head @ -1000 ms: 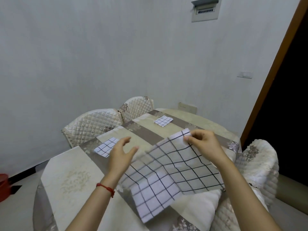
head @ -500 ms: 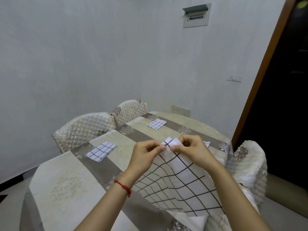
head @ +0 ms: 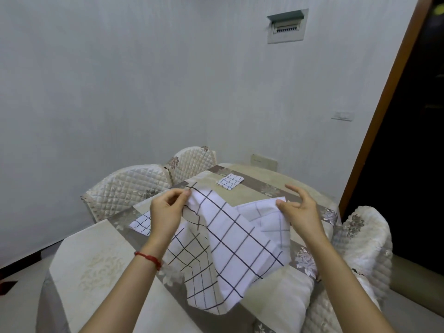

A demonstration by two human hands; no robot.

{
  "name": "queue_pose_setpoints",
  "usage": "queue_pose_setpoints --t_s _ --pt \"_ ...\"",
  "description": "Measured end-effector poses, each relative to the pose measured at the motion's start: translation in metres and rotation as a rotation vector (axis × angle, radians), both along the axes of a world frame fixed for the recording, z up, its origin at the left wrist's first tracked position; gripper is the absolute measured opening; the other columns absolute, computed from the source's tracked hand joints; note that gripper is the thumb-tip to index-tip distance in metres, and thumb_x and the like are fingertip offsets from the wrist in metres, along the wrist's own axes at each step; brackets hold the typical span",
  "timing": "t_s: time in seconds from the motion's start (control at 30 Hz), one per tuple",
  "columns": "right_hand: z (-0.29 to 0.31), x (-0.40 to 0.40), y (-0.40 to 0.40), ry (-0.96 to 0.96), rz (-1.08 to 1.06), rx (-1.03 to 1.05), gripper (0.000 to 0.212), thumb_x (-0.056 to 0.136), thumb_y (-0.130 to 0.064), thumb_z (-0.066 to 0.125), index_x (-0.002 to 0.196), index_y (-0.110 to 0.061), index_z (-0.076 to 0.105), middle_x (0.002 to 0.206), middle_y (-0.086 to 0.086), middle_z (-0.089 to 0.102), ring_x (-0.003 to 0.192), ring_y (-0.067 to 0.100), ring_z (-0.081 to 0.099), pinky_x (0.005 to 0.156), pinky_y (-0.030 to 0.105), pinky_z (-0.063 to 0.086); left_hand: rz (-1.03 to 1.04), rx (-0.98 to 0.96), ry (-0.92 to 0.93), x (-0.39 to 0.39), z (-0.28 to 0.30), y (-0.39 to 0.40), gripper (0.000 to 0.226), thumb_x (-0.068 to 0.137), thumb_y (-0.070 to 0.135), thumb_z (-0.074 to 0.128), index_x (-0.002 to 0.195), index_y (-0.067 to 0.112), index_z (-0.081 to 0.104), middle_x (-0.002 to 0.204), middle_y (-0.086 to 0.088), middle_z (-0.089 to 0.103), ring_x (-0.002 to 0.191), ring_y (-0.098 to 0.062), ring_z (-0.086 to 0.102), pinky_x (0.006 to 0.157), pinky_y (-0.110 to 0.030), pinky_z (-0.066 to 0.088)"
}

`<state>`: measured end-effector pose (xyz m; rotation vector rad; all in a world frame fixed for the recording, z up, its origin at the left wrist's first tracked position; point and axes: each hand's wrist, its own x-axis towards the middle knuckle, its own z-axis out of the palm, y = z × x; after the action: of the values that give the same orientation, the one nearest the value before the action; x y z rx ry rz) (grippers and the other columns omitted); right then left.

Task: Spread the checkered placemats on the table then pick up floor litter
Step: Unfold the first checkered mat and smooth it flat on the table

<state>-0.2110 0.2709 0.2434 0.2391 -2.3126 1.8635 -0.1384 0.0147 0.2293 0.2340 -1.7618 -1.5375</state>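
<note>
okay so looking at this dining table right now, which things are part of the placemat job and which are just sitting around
Part of the job:
- checkered placemat held above the table
- left hand pinching one corner
- right hand at the other edge, fingers spread
- two folded placemats
- table

Just there:
- quilted chairs
- wall panel
- light switch

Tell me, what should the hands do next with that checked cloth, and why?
Probably draw the two hands apart to pull the cloth open, then lower it flat. The left hand pinches one corner, the right hand grips another edge with fingers partly spread, and the cloth hangs folded and rumpled between them above the table. Two smaller folded cloths lie further along.
</note>
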Motion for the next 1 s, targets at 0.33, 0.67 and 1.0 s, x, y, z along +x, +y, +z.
queue_pose_setpoints --t_s 0.33,0.67,1.0 --pt "-0.002 -0.028 0.015 -0.022 0.106 0.122 0.03 0.083 0.006 0.045 0.077 -0.01 0.068 0.073 0.001 0.066 0.046 -0.003 0.057 0.05 0.017 0.045 0.2 -0.059 -0.027 0.0 0.009 -0.045 0.008 0.085 0.009 0.061 0.08 0.007 0.067 0.069 0.006 0.061 0.052 0.014 0.054 0.053 0.001 0.041" --pt "-0.004 -0.065 0.087 0.091 0.198 0.208 0.019 0.081 -0.012 0.066 0.066 -0.023 0.066 0.056 -0.013 0.067 0.059 0.005 0.063 0.064 0.026 0.047 0.499 0.02 -0.016 0.041 0.004 0.007 0.011 0.085 0.015 0.062 0.078 0.007 0.065 0.066 0.005 0.058 0.062 -0.005 0.05 0.064 -0.017 0.046" --pt "0.026 -0.101 0.131 0.365 0.171 0.286 0.019 0.085 -0.024 0.062 0.089 -0.007 0.067 0.111 0.008 0.059 0.108 0.023 0.05 0.085 0.03 0.037 0.748 0.038 -0.034 0.087 -0.011 0.092 0.015 0.086 0.018 0.06 0.076 0.007 0.064 0.075 -0.011 0.061 0.071 -0.019 0.052 0.066 -0.029 0.042"
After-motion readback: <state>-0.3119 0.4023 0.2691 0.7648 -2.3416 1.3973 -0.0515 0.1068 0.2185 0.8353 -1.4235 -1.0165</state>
